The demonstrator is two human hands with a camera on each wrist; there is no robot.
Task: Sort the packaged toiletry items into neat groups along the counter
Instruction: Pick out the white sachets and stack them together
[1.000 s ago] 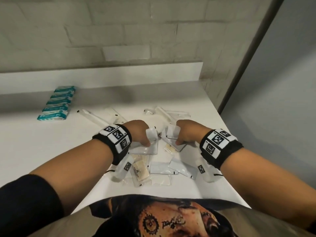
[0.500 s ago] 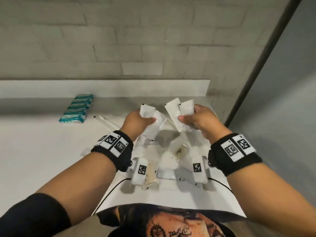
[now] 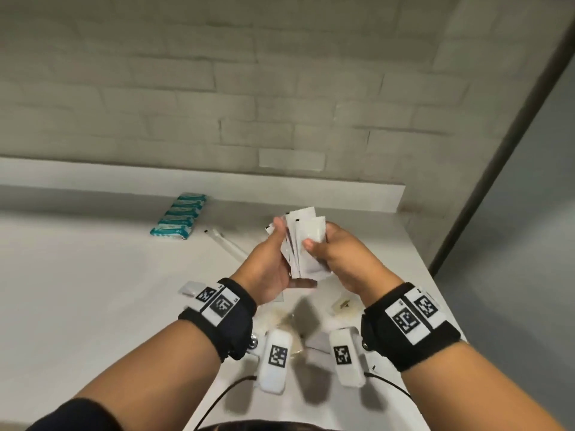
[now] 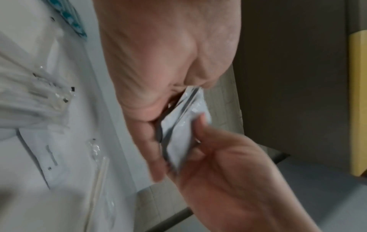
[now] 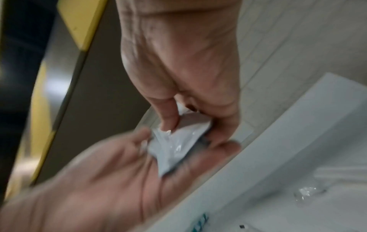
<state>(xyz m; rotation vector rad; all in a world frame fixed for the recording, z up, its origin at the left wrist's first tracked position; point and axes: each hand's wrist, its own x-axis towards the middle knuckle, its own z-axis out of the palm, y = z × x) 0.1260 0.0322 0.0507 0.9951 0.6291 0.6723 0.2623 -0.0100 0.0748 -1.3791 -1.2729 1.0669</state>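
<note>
I had the white counter (image 3: 93,290) under me, its back edge against a low ledge below the brick wall. Near that back edge, left of middle, a row of teal packets (image 3: 179,218) lay side by side. Just in front of them a long clear-wrapped stick (image 3: 225,245) lay at an angle. Toward the front edge, under my wrists, several flat sachets lay loose, among them a clear pouch with something tan inside (image 3: 342,306) and a small white sachet (image 3: 189,288) beside my left wristband; blur hid the rest.

Both my hands were raised above the counter's middle, pressed together around a stack of white sachets (image 3: 303,244). My left hand (image 3: 267,272) cupped the stack from the left with fingers curled behind it, and my right hand (image 3: 339,259) pinched it from the right, thumb across the front sachet.
</note>
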